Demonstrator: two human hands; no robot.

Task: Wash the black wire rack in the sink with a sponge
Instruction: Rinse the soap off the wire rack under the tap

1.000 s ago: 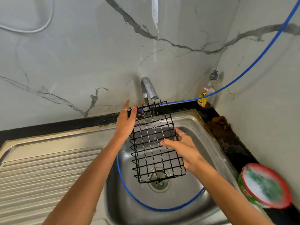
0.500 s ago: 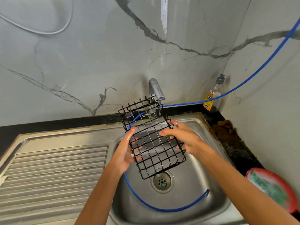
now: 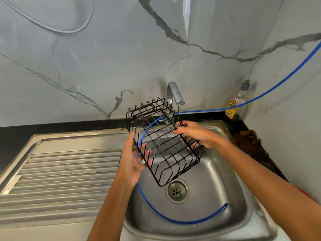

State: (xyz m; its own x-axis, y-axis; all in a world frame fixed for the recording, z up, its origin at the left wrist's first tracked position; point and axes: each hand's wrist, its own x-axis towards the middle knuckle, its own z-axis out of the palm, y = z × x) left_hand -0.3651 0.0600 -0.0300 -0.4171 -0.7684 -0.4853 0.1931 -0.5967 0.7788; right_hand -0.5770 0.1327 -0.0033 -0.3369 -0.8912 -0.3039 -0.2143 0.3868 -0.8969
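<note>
Two hands hold the black wire rack (image 3: 165, 145) tilted above the sink basin (image 3: 217, 197), its far end raised toward the faucet (image 3: 173, 93) and its near corner hanging just over the drain (image 3: 177, 191). The left hand (image 3: 133, 159) cups the rack's left side from beneath, fingers (image 3: 147, 152) showing through the wires and curled against them. The right hand (image 3: 196, 134) grips the upper right rim, fingers bent over the wire. A thin stream of water falls from the spout just beside the right hand. A blue hose (image 3: 173, 220) runs along the wall, past the dish soap bottle (image 3: 231, 108), and curves into the basin beneath the rack. The ribbed drainboard (image 3: 60, 174) lies to the left.

No sponge is visible in either hand, so the step in hand appears to be wetting or turning the rack under the tap. The next move likely calls for freeing one hand to fetch a sponge while the other steadies the rack.
</note>
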